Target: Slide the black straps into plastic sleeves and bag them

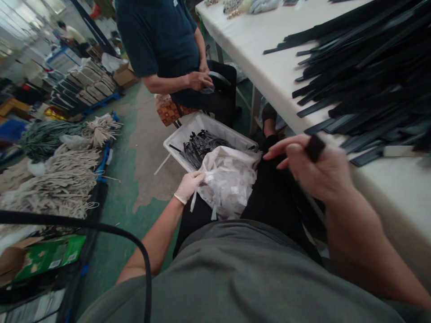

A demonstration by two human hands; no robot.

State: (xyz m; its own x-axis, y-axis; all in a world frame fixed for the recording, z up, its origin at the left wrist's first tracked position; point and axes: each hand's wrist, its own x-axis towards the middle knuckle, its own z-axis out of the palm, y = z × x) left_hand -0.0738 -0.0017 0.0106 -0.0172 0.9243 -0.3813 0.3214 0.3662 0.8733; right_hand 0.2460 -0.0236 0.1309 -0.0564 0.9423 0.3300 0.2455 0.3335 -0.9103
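Grey shirt (pixel 232 278); black strips (pixel 357 80) diagonally leftward.

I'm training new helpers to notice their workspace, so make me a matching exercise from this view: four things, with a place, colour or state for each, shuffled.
Things
1. Wearer's left hand
2. White plastic bin
3. Flat black straps
4. Co-worker's shirt

Places, colours, states
A. Spread over the white-topped table
B. Dark blue
C. Gloved, gripping the edge of a white bag
D. Holding a jumble of thin black pieces

Right pairs: 1-C, 2-D, 3-A, 4-B
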